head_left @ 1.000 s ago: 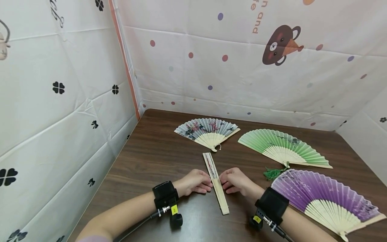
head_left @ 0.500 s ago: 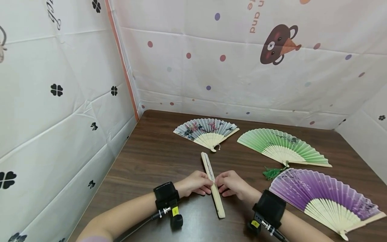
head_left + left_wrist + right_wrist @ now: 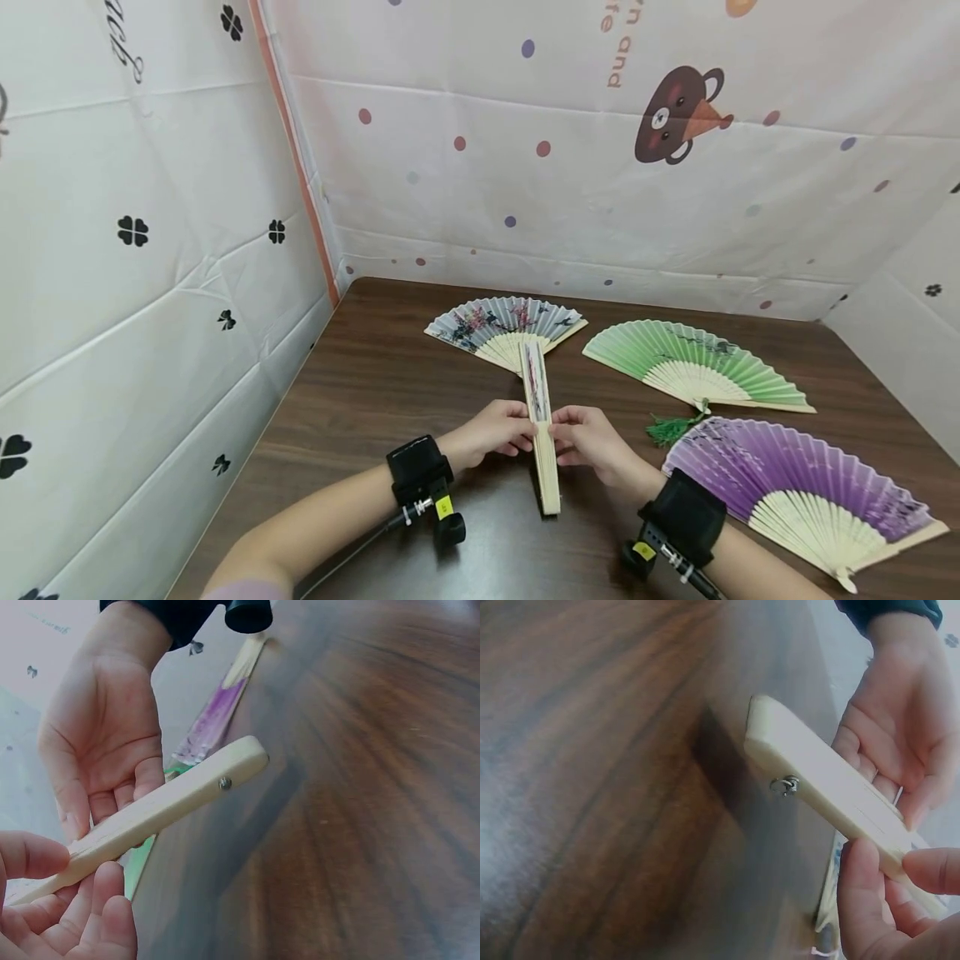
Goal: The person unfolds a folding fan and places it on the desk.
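Note:
A folded hand fan (image 3: pixel 548 475) of pale wood points away from me in the head view, a strip of printed cloth showing along its far half. My left hand (image 3: pixel 495 431) pinches its left side near the middle, while my right hand (image 3: pixel 595 444) holds the right side at about the same height. In the left wrist view, a rivet shows near the rounded end of the fan (image 3: pixel 187 787). A small metal ring hangs at that rivet on the fan (image 3: pixel 817 769) in the right wrist view. The fan is raised, with its shadow on the table below.
Spread on the brown table (image 3: pixel 375 400) are a grey-blue floral fan (image 3: pixel 480 321) behind the folded one, a green fan (image 3: pixel 690 358) with a green tassel (image 3: pixel 670 430), and a purple fan (image 3: pixel 802 467) at right. Printed cloth walls (image 3: pixel 465 192) enclose the table.
The folded fan has risen and turned more upright in the head view, its far end now overlapping the floral fan. Both hands have moved slightly up with it, and the right hand has closed in.

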The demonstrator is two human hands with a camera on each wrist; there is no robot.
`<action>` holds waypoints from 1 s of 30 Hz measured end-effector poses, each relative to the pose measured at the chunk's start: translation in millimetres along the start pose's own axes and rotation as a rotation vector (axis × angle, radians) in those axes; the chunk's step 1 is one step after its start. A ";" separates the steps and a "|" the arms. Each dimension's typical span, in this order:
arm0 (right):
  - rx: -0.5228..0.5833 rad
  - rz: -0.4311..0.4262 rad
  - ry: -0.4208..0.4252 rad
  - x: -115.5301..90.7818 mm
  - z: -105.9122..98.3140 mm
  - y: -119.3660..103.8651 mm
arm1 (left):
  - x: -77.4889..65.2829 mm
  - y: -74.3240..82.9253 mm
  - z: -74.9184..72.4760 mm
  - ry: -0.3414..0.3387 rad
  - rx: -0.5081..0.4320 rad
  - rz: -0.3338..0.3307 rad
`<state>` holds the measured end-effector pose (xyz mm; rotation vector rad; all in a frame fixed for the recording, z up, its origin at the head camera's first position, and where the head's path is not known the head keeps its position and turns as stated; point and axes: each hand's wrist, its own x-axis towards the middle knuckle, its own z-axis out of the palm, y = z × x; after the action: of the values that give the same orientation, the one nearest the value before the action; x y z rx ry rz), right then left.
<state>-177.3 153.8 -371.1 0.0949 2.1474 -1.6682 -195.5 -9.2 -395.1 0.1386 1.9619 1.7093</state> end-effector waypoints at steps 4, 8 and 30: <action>0.023 -0.024 0.038 -1.5 -4.0 -3.0 | 5.5 4.1 2.8 0.026 -0.013 0.018; 0.052 -0.038 0.079 -1.6 -8.2 -2.7 | 10.5 5.4 8.5 0.056 -0.056 0.044; 0.151 -0.069 0.240 -3.4 -26.6 1.3 | 33.3 12.1 32.4 0.149 -0.100 0.134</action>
<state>-181.2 179.9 -365.9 0.2812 2.2122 -1.9447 -212.5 35.7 -396.2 0.1117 2.0065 1.9512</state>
